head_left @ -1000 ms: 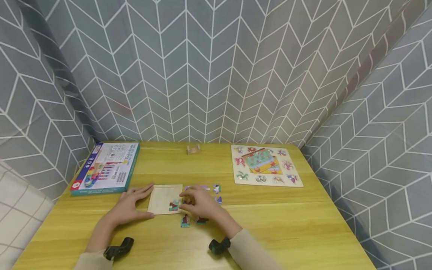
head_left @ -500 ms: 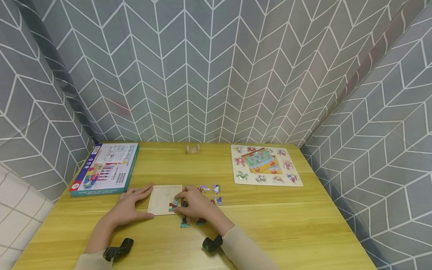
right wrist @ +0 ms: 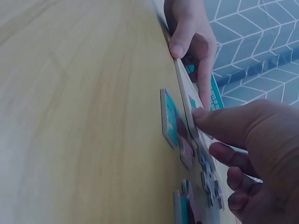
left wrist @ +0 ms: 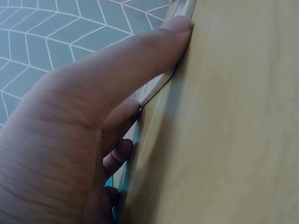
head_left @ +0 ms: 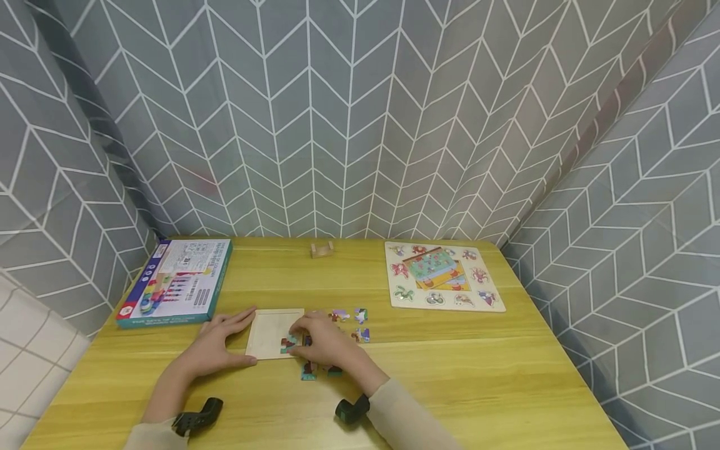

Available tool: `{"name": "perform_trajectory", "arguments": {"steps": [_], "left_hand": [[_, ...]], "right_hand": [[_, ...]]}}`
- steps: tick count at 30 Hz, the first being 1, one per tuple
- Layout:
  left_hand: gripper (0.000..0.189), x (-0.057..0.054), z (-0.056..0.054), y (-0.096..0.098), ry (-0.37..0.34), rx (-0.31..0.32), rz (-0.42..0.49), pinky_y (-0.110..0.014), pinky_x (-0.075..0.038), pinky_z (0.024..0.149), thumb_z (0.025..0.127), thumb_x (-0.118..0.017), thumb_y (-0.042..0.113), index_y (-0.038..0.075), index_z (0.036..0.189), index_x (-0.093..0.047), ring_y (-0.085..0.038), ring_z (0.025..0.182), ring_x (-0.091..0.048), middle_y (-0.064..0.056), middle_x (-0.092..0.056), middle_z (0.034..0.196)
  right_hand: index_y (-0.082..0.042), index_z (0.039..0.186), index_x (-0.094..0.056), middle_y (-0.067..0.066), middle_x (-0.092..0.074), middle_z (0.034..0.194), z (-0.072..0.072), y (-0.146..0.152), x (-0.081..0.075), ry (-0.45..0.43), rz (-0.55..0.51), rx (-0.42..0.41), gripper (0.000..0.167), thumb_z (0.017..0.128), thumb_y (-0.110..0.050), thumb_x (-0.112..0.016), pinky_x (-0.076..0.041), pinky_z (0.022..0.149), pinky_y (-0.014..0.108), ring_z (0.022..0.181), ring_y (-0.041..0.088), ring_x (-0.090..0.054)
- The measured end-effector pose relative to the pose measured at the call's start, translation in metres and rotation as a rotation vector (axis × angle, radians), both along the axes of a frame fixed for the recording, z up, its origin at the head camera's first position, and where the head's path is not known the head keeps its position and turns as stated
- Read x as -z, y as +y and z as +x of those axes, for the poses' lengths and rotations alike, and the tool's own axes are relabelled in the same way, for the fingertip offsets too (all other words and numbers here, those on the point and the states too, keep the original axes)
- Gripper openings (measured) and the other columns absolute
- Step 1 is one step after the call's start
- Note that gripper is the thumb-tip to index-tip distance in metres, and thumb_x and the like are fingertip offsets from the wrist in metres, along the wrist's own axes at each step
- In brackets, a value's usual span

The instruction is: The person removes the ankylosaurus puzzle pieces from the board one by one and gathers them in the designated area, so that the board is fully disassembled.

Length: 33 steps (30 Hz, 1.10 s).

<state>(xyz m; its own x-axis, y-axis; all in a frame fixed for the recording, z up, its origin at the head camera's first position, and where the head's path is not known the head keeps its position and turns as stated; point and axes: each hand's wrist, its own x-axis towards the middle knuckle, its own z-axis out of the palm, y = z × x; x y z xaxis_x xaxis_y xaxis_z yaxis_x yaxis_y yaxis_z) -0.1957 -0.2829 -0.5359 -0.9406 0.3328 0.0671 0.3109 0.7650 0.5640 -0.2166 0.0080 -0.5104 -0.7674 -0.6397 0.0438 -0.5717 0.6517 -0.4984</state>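
Observation:
A shallow square wooden puzzle tray (head_left: 267, 330) lies on the table, a teal and dark red jigsaw piece (head_left: 287, 344) in its lower right corner. My left hand (head_left: 216, 345) holds the tray's left side, thumb at the near corner and forefinger at the far one. Over the tray's right side, my right hand (head_left: 326, 340) pinches a jigsaw piece, mostly hidden by the fingers, against the placed one. In the right wrist view, the right thumb (right wrist: 224, 122) presses at the tray's edge. Several loose jigsaw pieces (head_left: 308, 370) lie close by, partly under the right hand.
More loose pieces (head_left: 361, 315) lie right of the hand. A boxed toy set (head_left: 177, 281) stands at the back left. A small wooden block (head_left: 322, 250) sits at the back middle. At the back right lies a picture board (head_left: 416, 300) with cards (head_left: 435, 265) on it.
My right hand has moved slightly left over the tray, bringing a piece to the one in the corner. In the last half second it has barely moved. The left hand stays put.

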Motion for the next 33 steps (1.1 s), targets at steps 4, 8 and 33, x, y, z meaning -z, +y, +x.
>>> {"name": "perform_trajectory", "arguments": {"steps": [4, 8, 33], "left_hand": [[0.106, -0.0006, 0.0004, 0.0000, 0.002, -0.001, -0.002, -0.054, -0.033, 0.096, 0.077, -0.088, 0.061, 0.013, 0.162, -0.047, -0.034, 0.129, -0.045, -0.011, -0.047, 0.164], [0.106, -0.0014, 0.0006, 0.0002, 0.000, -0.003, -0.001, -0.054, -0.033, 0.096, 0.077, -0.089, 0.061, 0.013, 0.162, -0.047, -0.034, 0.129, -0.045, -0.011, -0.047, 0.165], [0.106, 0.0006, 0.0007, -0.0001, -0.009, -0.006, -0.001, -0.054, -0.035, 0.096, 0.077, -0.088, 0.062, 0.014, 0.162, -0.047, -0.034, 0.130, -0.045, -0.010, -0.047, 0.164]], "right_hand": [[-0.012, 0.122, -0.076, -0.006, -0.072, 0.105, -0.0009, -0.0025, -0.0012, 0.002, -0.041, -0.030, 0.030, 0.096, -0.025, -0.082, -0.050, 0.087, 0.019, 0.096, 0.005, -0.060], [-0.009, 0.122, -0.075, -0.005, -0.073, 0.101, -0.0006, -0.0037, -0.0025, -0.038, -0.080, -0.032, 0.029, 0.095, -0.019, -0.082, -0.050, 0.082, 0.017, 0.090, 0.002, -0.061], [-0.006, 0.124, -0.078, -0.003, -0.077, 0.101, -0.0068, -0.0076, -0.0029, -0.103, -0.071, -0.028, 0.034, 0.094, -0.020, -0.084, -0.051, 0.078, 0.014, 0.086, -0.002, -0.063]]}}
